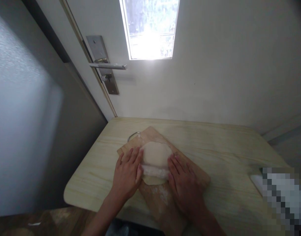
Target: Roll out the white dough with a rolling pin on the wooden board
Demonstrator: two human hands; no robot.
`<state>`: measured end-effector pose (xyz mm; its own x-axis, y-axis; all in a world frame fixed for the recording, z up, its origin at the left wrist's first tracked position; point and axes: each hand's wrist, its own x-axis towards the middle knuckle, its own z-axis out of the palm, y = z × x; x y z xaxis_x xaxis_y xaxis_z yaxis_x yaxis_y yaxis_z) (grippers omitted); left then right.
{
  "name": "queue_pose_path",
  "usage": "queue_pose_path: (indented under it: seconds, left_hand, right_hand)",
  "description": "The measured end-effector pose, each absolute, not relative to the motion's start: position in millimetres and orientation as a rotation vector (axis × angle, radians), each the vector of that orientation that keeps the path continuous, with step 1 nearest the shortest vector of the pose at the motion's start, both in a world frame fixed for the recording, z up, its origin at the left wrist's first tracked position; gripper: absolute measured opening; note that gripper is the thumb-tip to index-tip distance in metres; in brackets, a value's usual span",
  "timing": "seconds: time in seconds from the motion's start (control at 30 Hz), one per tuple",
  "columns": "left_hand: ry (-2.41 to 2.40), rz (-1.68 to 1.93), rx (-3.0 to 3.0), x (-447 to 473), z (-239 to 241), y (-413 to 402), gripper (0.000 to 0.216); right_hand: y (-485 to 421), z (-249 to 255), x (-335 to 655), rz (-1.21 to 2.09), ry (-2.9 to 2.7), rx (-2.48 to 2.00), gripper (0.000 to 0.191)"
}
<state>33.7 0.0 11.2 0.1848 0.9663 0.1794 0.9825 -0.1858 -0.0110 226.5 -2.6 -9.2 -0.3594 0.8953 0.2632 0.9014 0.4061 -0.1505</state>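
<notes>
A flattened round of pale dough (156, 154) lies on a wooden cutting board (152, 200). Across its lower part runs a whitish rolling pin (155, 171), its ends hidden under my hands. My left hand (128, 170) rests flat over the pin's left end, fingers stretched forward beside the dough. At the right end, my right hand (184, 183) presses down with its fingers also extended, the tips at the dough's edge. Flour dusts the board near the dough.
The board sits turned at an angle on a light wood table (226, 154), its metal ring handle (133, 135) at the far left corner. Behind stands a white door with a lever handle (108, 66) and a bright glass pane (150, 29). A blurred-out object (285, 193) lies at the right.
</notes>
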Motion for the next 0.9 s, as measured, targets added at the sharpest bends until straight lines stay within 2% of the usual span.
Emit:
queue_pose_path:
  seconds: [0.43,0.73,0.9]
  left_hand:
    - [-1.8,-0.282,-2.263,31,1,-41,0.049]
    - [-1.767,-0.286,-2.312,28,-10,-77,0.051]
    - [-1.699,-0.278,-2.407,14,-18,-79,0.053]
  right_hand:
    - [-39,-20,232,-0.235,-2.389,-1.405,0.042]
    - [-70,-21,232,-0.254,-2.374,-1.323,0.043]
    - [-68,-20,234,-0.181,-2.334,-1.307,0.034]
